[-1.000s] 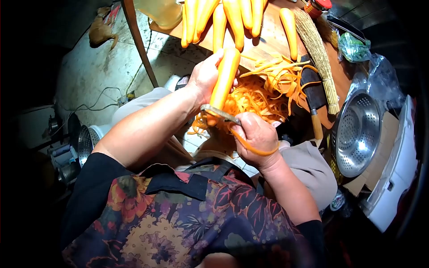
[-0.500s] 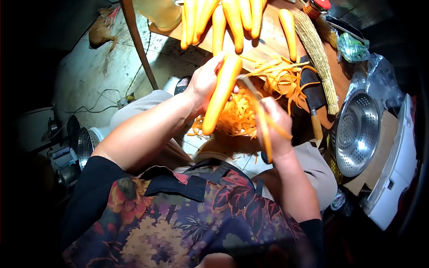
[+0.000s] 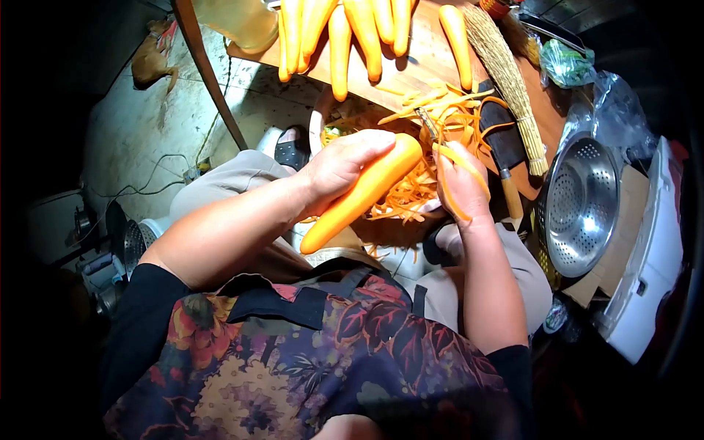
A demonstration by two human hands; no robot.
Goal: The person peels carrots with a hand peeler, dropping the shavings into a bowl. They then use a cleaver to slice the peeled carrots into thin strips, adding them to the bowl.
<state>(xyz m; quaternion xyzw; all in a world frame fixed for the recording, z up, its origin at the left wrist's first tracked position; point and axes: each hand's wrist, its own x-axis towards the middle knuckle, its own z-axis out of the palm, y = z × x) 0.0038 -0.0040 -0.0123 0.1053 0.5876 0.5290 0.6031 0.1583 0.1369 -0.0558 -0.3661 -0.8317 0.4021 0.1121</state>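
Observation:
A large peeled-looking carrot (image 3: pixel 367 192) lies slanted in my left hand (image 3: pixel 341 170), its thick end up and to the right, with my fingers wrapped round it. My right hand (image 3: pixel 460 183) is closed on a peeler (image 3: pixel 427 125), whose blade end points up toward the table. A long orange peel strip drapes over that hand. Between and below the hands, a pile of peel shavings (image 3: pixel 411 196) fills a container on the floor. More peels (image 3: pixel 458 114) lie on the wooden table's near edge.
Several carrots (image 3: pixel 359 33) lie on the wooden table (image 3: pixel 411 77). Beside them are a straw brush (image 3: pixel 506 84) and a cleaver (image 3: pixel 504 139). A steel colander (image 3: pixel 583 205) stands at the right, next to a white foam lid (image 3: pixel 642 257). An animal (image 3: pixel 152 62) lies on the floor, upper left.
The carrot has tilted further toward horizontal and moved slightly down. My right hand has moved up, away from the carrot, with the peeler. The view has shifted a little.

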